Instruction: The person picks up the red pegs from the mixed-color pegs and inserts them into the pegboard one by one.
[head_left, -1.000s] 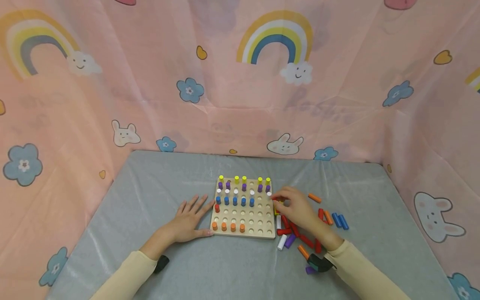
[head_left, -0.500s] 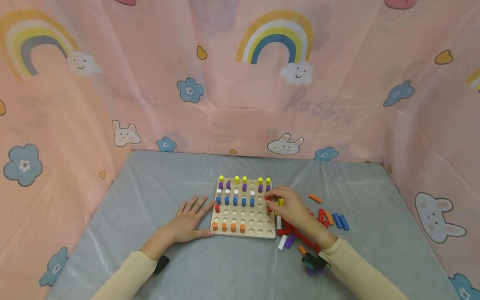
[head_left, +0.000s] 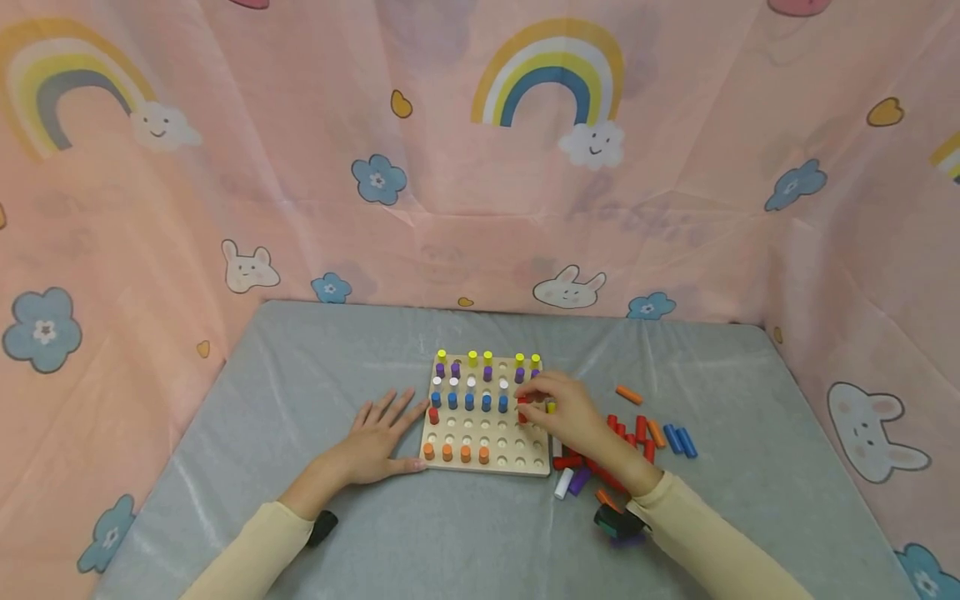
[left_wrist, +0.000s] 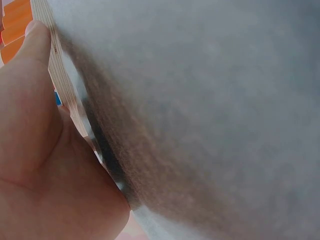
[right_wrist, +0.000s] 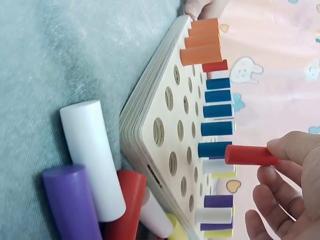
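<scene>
A wooden pegboard [head_left: 459,460] lies on the table with rows of coloured pegs standing in its holes. My right hand [head_left: 570,412] pinches a red peg [right_wrist: 250,155] between thumb and fingers, above the right part of the board. In the right wrist view that peg overlaps the end of the row of blue pegs [right_wrist: 217,111]. My left hand [head_left: 378,442] lies spread at the board's left edge, its thumb [left_wrist: 37,42] touching the side near the orange pegs [head_left: 447,452]. One red peg [head_left: 433,415] stands alone in its row at the left.
Loose pegs lie in a pile right of the board, among them a white peg [head_left: 563,484], a purple peg [head_left: 580,479], blue pegs [head_left: 680,442] and an orange peg [head_left: 628,395]. Patterned pink cloth [head_left: 465,242] encloses the grey table [head_left: 337,342] at the back and sides.
My right hand has moved left from the loose pegs to over the board, carrying the red peg. The left hand has stayed at the board's edge.
</scene>
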